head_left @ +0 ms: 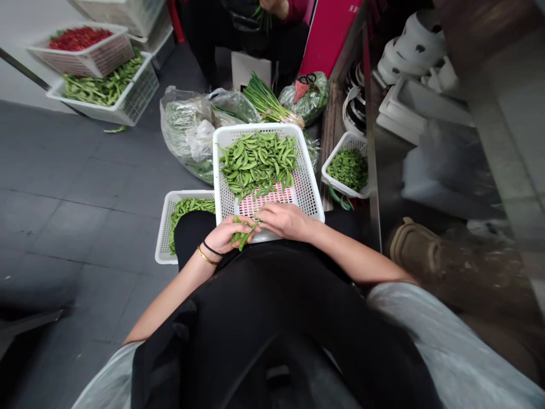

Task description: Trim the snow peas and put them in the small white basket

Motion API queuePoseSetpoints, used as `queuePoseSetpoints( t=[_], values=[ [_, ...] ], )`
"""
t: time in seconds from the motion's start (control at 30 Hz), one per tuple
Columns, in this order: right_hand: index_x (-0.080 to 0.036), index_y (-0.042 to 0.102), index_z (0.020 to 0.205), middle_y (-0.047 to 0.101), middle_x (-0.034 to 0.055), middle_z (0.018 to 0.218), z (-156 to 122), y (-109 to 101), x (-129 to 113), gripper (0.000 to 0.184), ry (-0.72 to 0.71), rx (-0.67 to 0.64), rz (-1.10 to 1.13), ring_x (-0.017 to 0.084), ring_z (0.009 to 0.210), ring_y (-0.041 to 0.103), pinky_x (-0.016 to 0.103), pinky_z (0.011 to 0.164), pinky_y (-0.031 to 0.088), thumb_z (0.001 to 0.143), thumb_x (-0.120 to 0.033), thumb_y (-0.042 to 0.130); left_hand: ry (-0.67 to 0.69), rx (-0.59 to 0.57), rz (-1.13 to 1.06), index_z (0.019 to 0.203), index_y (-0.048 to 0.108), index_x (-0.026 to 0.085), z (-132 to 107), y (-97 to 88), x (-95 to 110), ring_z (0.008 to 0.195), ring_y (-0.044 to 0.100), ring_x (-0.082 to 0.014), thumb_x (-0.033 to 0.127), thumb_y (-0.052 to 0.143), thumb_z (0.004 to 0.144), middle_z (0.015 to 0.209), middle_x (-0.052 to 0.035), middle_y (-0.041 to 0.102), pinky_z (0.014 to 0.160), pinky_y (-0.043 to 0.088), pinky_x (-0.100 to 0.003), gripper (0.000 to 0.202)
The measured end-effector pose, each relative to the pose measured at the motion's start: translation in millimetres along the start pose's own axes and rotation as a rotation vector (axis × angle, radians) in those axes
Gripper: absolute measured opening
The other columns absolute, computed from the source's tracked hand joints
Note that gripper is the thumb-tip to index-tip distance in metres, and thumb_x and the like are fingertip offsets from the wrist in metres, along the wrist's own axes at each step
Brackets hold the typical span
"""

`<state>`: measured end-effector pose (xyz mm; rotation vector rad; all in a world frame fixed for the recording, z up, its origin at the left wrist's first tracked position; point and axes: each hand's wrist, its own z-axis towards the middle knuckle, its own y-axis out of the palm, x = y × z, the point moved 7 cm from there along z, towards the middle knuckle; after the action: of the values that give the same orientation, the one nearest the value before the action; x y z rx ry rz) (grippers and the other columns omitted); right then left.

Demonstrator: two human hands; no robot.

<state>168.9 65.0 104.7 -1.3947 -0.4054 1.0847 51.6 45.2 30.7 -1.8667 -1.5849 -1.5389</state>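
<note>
facing each other, the left hand (225,232) and right hand (290,221) pinch green pods (244,241)

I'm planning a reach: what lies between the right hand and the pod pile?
A bare strip of basket bottom, red showing through, in the head view.

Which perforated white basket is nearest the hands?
The central basket of pea pods: left hand and right hand are at its near rim. The lower-left basket, leafy-greens basket and upper-left baskets sit farther off.
</note>
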Motion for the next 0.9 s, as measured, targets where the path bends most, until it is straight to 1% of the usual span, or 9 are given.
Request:
queuePoseSetpoints(
  t=[0.13, 0.27, 0.4, 0.5, 0.57, 0.67, 0.73, 0.83, 0.9],
  values=[
    [-0.013, 0.061, 0.081, 0.060, 0.0074, 0.075, 6.2, 19.4, -10.9, 0.027, -0.105, -0.130, -0.037, 0.015, 0.068, 0.055, 0.027, 0.062, 0.041, 0.093, -0.025, 0.040, 0.121, 0.076, 0.449, 0.068, 0.065, 0.013, -3.8, 1.5, 15.6, 0.040, 0.040, -0.0064, 0.030, 0.068, 0.068, 0.052, 0.0001, 0.056, 0.039, 0.027, -0.019, 0.018],
    [-0.014, 0.060, 0.075, 0.061, 0.0036, 0.069, 11.0, 13.2, -4.3, 0.025, 0.019, -0.002, 0.439, 0.013, 0.065, 0.057, 0.025, 0.063, 0.045, 0.091, -0.027, 0.045, 0.431, 0.122, 0.736, 0.055, 0.060, 0.014, -18.3, 19.4, 47.0, 0.051, 0.045, -0.0087, 0.028, 0.071, 0.069, 0.052, 0.0001, 0.053, 0.051, 0.035, -0.021, 0.023],
    [-0.016, 0.062, 0.084, 0.064, -0.0004, 0.067, 8.5, 19.7, 11.5, 0.027, 0.373, 0.241, 1.002, 0.010, 0.058, 0.059, 0.023, 0.059, 0.049, 0.088, -0.039, 0.048, 0.474, 0.316, 0.330, 0.065, 0.063, 0.014, -22.6, 11.1, 52.7, 0.046, 0.048, -0.0096, 0.035, 0.062, 0.079, 0.055, -0.0019, 0.057, 0.045, 0.036, -0.022, 0.025],
    [-0.015, 0.063, 0.084, 0.064, -0.0001, 0.065, -7.4, 23.6, 33.0, 0.029, 0.531, 0.316, 1.063, 0.011, 0.057, 0.060, 0.024, 0.056, 0.050, 0.085, -0.043, 0.053, 0.520, 0.597, -0.037, 0.071, 0.063, 0.013, -24.1, -23.7, 47.1, 0.038, 0.047, -0.0093, 0.035, 0.063, 0.077, 0.053, -0.0011, 0.058, 0.037, 0.032, -0.021, 0.022],
    [-0.015, 0.064, 0.081, 0.064, 0.0002, 0.065, -19.8, 23.6, 56.3, 0.030, 0.561, 0.228, 0.968, 0.011, 0.059, 0.060, 0.024, 0.057, 0.049, 0.085, -0.042, 0.052, 0.530, 0.716, -0.190, 0.069, 0.061, 0.013, -24.4, -49.8, 42.1, 0.036, 0.045, -0.0086, 0.032, 0.063, 0.074, 0.052, -0.0007, 0.058, 0.035, 0.030, -0.020, 0.019],
    [-0.017, 0.068, 0.087, 0.065, -0.0019, 0.066, -28.8, 39.5, 95.4, 0.023, 0.546, -0.186, 0.656, 0.011, 0.062, 0.060, 0.022, 0.062, 0.045, 0.071, -0.033, 0.071, 0.403, 0.614, -0.418, 0.066, 0.057, 0.014, -12.4, -69.5, 29.8, 0.039, 0.046, -0.0083, 0.028, 0.060, 0.070, 0.052, 0.0002, 0.056, 0.035, 0.029, -0.018, 0.015],
    [-0.017, 0.069, 0.092, 0.065, -0.0020, 0.062, -29.0, 61.8, 126.0, 0.038, 0.657, -0.452, 0.514, 0.011, 0.056, 0.058, 0.020, 0.058, 0.043, 0.058, -0.030, 0.080, 0.298, 0.462, -0.518, 0.072, 0.057, 0.015, -2.2, -64.1, 21.3, 0.044, 0.049, -0.0093, 0.023, 0.061, 0.066, 0.055, 0.0001, 0.057, 0.037, 0.032, -0.018, 0.011],
    [-0.011, 0.069, 0.086, 0.068, 0.0045, 0.066, -7.3, 80.7, 172.0, 0.032, 0.962, -0.323, 0.417, 0.012, 0.056, 0.060, 0.022, 0.059, 0.044, 0.081, -0.041, 0.058, 0.209, 0.277, -0.549, 0.075, 0.055, 0.016, 8.3, -41.4, 12.1, 0.046, 0.049, -0.0088, 0.019, 0.066, 0.063, 0.057, 0.0011, 0.055, 0.040, 0.035, -0.018, 0.016],
    [-0.009, 0.069, 0.083, 0.070, 0.0102, 0.076, 10.8, 90.2, 189.3, 0.034, 1.082, -0.194, 0.319, 0.017, 0.069, 0.064, 0.023, 0.065, 0.046, 0.080, -0.042, 0.059, 0.178, 0.197, -0.511, 0.066, 0.049, 0.015, 11.7, -26.8, 7.9, 0.041, 0.042, -0.0059, 0.020, 0.070, 0.065, 0.051, 0.0037, 0.047, 0.038, 0.030, -0.016, 0.021]
  ],
)
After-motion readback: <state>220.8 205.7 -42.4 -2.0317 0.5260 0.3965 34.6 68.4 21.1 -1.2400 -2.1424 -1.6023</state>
